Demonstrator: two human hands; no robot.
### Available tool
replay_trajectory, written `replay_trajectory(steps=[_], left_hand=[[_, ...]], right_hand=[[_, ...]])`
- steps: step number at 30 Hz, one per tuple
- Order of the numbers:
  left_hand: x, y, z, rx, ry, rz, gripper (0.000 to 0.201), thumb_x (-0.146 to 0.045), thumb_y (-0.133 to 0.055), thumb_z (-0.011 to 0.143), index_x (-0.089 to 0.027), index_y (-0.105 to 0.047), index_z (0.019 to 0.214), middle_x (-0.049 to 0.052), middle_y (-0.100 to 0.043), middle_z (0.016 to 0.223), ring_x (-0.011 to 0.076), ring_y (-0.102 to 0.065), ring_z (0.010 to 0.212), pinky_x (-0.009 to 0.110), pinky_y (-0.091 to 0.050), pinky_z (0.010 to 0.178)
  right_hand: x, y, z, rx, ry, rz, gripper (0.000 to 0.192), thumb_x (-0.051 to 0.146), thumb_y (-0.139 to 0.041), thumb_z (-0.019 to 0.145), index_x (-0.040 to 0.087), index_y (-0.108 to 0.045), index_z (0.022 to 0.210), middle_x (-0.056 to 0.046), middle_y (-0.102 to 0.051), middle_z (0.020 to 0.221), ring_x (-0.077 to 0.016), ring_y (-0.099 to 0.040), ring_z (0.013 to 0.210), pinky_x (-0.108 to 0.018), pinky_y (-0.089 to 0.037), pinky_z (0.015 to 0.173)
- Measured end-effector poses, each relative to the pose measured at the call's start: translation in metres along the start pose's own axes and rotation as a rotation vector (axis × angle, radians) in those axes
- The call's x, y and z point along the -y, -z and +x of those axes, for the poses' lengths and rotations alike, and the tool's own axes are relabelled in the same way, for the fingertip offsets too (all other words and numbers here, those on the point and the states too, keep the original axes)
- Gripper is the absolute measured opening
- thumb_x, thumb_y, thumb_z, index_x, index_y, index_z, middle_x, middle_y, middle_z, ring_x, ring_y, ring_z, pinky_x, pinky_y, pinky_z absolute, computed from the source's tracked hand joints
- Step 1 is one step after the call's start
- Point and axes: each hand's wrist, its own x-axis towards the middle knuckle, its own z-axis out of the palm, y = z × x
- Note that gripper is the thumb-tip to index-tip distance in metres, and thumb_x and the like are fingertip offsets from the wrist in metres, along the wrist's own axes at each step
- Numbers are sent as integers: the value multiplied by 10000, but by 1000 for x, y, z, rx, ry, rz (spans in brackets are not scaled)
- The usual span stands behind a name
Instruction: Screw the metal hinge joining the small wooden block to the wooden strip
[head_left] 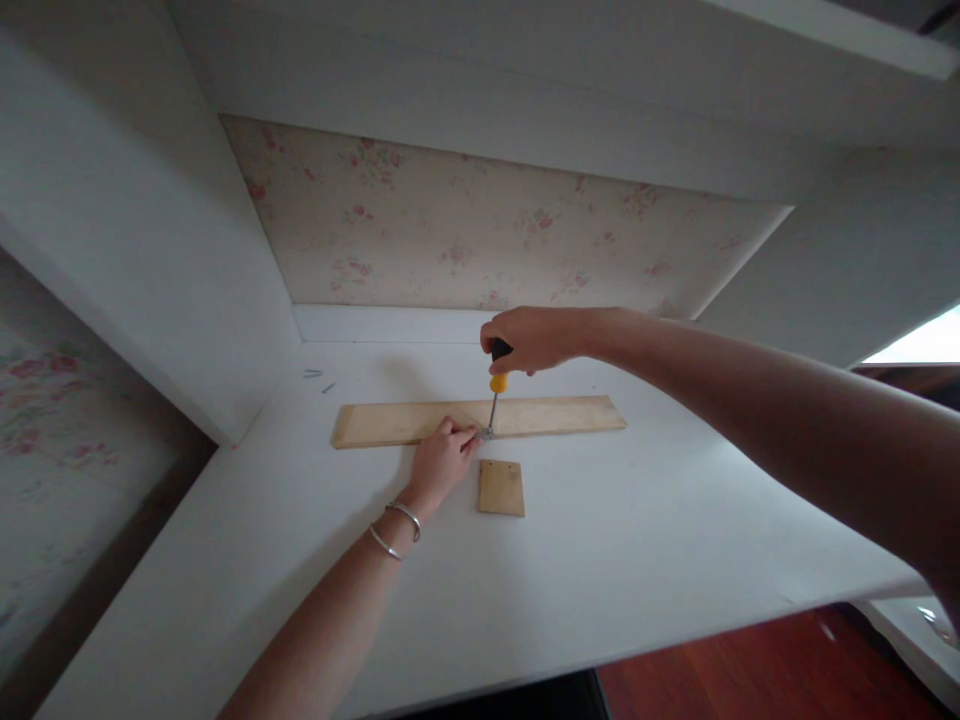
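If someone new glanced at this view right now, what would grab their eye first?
Probably the yellow-and-black screwdriver, held upright near the centre by the right hand, its tip down at a small metal piece by the near edge of the long board. Next, the left hand, its fingertips at that piece, and the small wooden block just in front.

Free passage: front-right of the long board (525,415). Obstacles: wooden square (502,490) in front of it, screwdriver (498,383) above.
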Motion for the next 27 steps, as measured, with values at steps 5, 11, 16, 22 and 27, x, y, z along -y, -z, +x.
replay_trajectory(steps=[5, 11, 16, 22, 27], left_hand=[[1, -1, 0, -33, -13, 25, 327, -391, -407, 925, -295, -642, 1132, 35, -573, 966, 131, -593, 767, 237, -449, 685], [2, -1, 0, -46, -35, 25, 330, -392, -399, 928, -288, -645, 1122, 33, -565, 947, 128, -586, 761, 237, -447, 687], [1, -1, -1, -44, -27, 31, 335, -400, -391, 929, -291, -647, 1116, 38, -561, 958, 133, -588, 762, 243, -448, 678], [0, 1, 0, -15, -17, 24, 336, -395, -386, 933, -287, -648, 1116, 41, -559, 951, 129, -588, 783, 239, -453, 717], [-1, 2, 0, -1, -3, 23, 332, -382, -393, 934, -286, -634, 1142, 41, -562, 980, 125, -584, 819, 230, -446, 742]], right_hand=[[3, -1, 0, 7, -110, -71, 500, 561, -415, 849, 136, -621, 1012, -70, -655, 624, -185, -605, 568, -302, -377, 598], [2, 3, -5, 84, -46, 131, 492, 477, -606, 751, 195, -540, 1148, -56, -696, 856, -135, -614, 554, -256, -387, 552], [5, 4, -3, 29, -139, -44, 560, 602, -494, 786, 136, -604, 1077, -52, -652, 595, -163, -587, 509, -284, -374, 557], [5, 11, -8, 48, -80, -26, 461, 486, -590, 750, 187, -603, 1100, -35, -688, 714, -153, -610, 589, -268, -380, 607], [4, 11, -9, 59, -177, -88, 558, 597, -499, 772, 148, -617, 1081, -52, -653, 605, -194, -613, 635, -288, -368, 619]])
